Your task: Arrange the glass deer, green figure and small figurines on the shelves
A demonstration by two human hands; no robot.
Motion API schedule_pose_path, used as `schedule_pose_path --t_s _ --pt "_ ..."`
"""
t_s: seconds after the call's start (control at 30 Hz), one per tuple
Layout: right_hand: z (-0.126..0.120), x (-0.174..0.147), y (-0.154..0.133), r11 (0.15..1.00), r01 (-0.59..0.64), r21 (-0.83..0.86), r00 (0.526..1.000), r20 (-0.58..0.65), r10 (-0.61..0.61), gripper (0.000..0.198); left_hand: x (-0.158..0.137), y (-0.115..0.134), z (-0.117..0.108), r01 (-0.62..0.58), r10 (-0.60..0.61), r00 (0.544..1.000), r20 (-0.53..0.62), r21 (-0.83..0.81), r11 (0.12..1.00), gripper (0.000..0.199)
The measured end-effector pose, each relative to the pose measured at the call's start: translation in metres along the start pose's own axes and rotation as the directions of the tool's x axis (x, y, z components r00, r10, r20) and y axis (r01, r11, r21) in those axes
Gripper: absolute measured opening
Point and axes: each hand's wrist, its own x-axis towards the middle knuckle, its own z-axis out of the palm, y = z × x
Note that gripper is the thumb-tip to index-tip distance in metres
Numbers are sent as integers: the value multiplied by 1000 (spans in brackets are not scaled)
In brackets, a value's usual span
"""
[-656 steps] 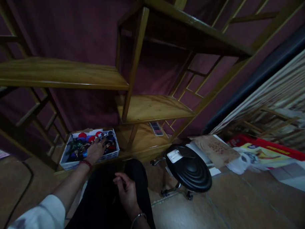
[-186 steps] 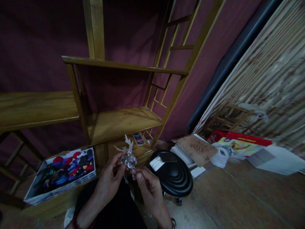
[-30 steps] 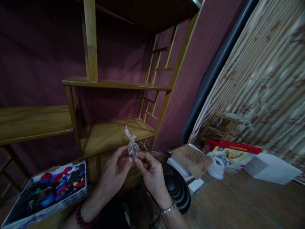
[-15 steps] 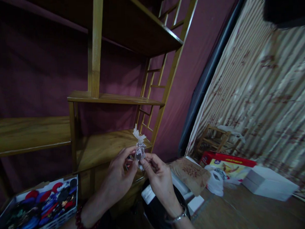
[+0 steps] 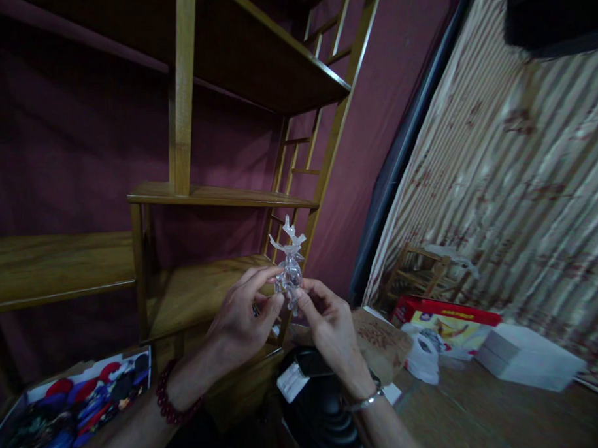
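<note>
A clear, glassy deer figurine (image 5: 291, 271) with branching antlers is held upright between both hands, in front of the wooden shelf unit. My left hand (image 5: 248, 311) pinches its left side with thumb and fingertips. On the other side, my right hand (image 5: 332, 324) grips the lower body with thumb and fingers. The antlers stick up above the fingers, and parts of the body are hidden behind the fingertips.
A wooden shelf unit (image 5: 224, 195) stands ahead against a purple wall. At lower left lies a box (image 5: 146, 370) of colourful items. A black stool (image 5: 325, 419) bears a phone (image 5: 316, 364). To the right are a white bag (image 5: 422, 360), a red box (image 5: 459, 310) and a white box (image 5: 532, 356).
Both hands have moved slightly up and to the right with the figurine. It has turned, so its antlers now show spread out.
</note>
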Motion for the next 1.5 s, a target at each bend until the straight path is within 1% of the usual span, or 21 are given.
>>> schedule_pose_path --t_s 0.2,0.37,0.57,0.73,0.8,0.93,1.07,1.27,1.37,1.5 --pt "-11 15 -6 997 35 -63 999 -17 -36 26 15 3 1 -87 88 996 -12 57 995 32" --pt "-17 26 -11 995 70 -66 997 -17 -72 26 26 7 1 -137 136 991 13 108 985 29" --pt "-24 37 -23 987 123 -106 992 -23 -127 26 38 14 1 -177 171 984 49 200 964 31" --pt "-28 51 -34 983 148 -108 988 -23 -151 24 53 23 -4 -253 241 967 78 232 939 32" --pt "-28 59 -38 981 164 -100 986 -25 -168 24 61 26 -7 -266 254 964 81 249 931 32" --pt "-29 78 -44 970 211 -116 975 -48 -218 24 80 31 -12 -246 231 969 86 261 933 31" --pt "-29 100 -48 964 245 -107 965 -72 -253 25 101 36 -15 -234 222 972 82 180 955 31" --pt "-26 132 -51 959 280 -42 956 -76 -282 25 131 38 -21 -157 155 987 39 50 986 26" --pt "-25 151 -50 954 294 -63 952 -68 -298 26 146 40 -26 -88 88 996 17 -5 996 25" --pt "-22 178 -47 954 288 -86 952 -79 -294 28 166 41 -32 -4 6 1000 25 -63 998 26"
